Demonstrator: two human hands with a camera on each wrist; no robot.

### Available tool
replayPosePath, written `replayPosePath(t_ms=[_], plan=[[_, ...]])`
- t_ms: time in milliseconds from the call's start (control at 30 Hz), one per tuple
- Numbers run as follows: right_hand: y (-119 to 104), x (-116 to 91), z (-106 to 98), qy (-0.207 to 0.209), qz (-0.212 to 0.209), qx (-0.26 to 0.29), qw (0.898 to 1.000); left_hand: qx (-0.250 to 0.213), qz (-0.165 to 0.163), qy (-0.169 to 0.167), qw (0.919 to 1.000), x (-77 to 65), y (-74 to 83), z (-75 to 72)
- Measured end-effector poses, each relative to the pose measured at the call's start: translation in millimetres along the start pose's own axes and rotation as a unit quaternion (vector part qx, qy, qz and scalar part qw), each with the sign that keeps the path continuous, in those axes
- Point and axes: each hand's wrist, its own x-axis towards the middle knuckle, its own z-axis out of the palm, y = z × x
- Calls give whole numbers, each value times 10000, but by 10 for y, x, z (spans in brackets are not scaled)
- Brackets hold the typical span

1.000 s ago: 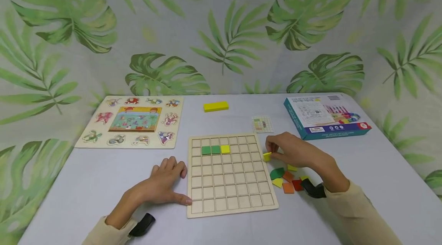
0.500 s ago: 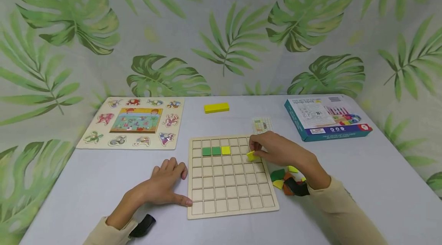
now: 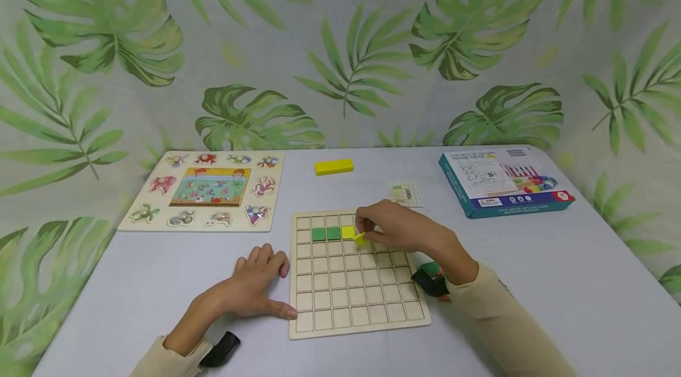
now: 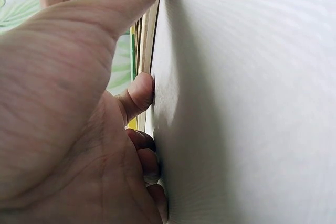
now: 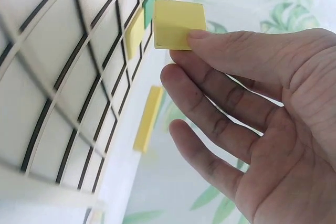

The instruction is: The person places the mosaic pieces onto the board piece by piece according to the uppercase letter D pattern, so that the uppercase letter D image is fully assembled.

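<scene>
A wooden grid board (image 3: 340, 300) lies flat in the middle of the table. In its second row sit two green square tiles (image 3: 326, 234) and a yellow square tile (image 3: 347, 232), side by side. My right hand (image 3: 404, 228) pinches another yellow square tile (image 5: 179, 24) between thumb and index finger, tilted above the board just right of the placed yellow one. My left hand (image 3: 250, 285) rests on the table at the board's left side, fingers relaxed, its thumb touching the lower left edge. A small printed pattern card (image 3: 405, 194) lies behind the board.
Loose tiles (image 3: 430, 269) lie right of the board, mostly hidden under my right wrist. A sea-animal peg puzzle (image 3: 202, 220) is at the back left. Farther back are a yellow block (image 3: 334, 167) and, on the right, a blue-green box (image 3: 505, 182).
My right hand has carried the yellow tile leftward from beside the board's right edge to over the second row, near the placed yellow tile. The left hand has stayed put.
</scene>
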Motion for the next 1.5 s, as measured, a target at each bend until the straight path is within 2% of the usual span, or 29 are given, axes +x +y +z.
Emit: replayPosePath(t_ms=[533,700,800,1000,1233,1500], plan=[[-157,304,95,38,-98,85,9999,-7,-49,-18,10000,0,8,0],[-235,383,134,130,49,73,9999,-20,-6,-34,10000,4,13,7],[-270,407,182,236,152,-62,9996,-16,3,-14,10000,8,4,13],[-323,451,288,544,82,-218,9982,65,42,148,9999,-5,-13,30],[-367,479,339,785,234,-361,9960,87,-29,44,9999,1,-2,2],[-365,503,403,628,187,-235,9976,85,-41,-32,10000,-4,7,-2]])
